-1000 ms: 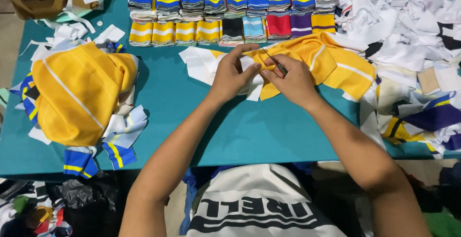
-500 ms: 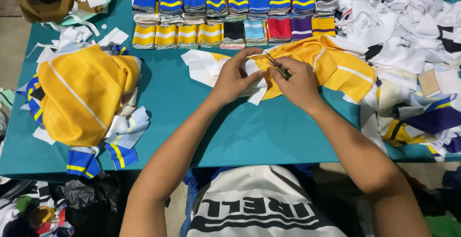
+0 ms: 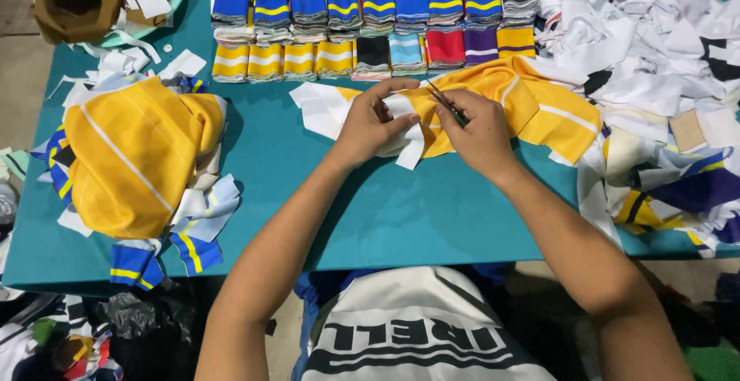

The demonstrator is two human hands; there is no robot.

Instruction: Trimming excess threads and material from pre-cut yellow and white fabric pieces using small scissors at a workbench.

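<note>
A yellow knitted fabric piece with white stripes (image 3: 539, 107) lies across the middle of the teal table (image 3: 401, 211). My left hand (image 3: 370, 123) pinches its white edge strip (image 3: 405, 130), pressing it to the table. My right hand (image 3: 482, 134) holds a small pair of dark snips (image 3: 447, 105), blades pointing up-left at the seam between the white strip and the yellow cloth. Loose white fabric strips (image 3: 320, 107) lie just left of my left hand.
Rows of folded striped knit cuffs (image 3: 362, 22) line the far edge. A heap of yellow pieces (image 3: 135, 153) sits at the left on blue-striped scraps. A big pile of white and mixed fabric (image 3: 663, 65) fills the right. A green bowl (image 3: 142, 3) stands far left.
Both hands stay on the yellow piece; the snips have shifted slightly along the seam and my left fingers have regripped the white strip.
</note>
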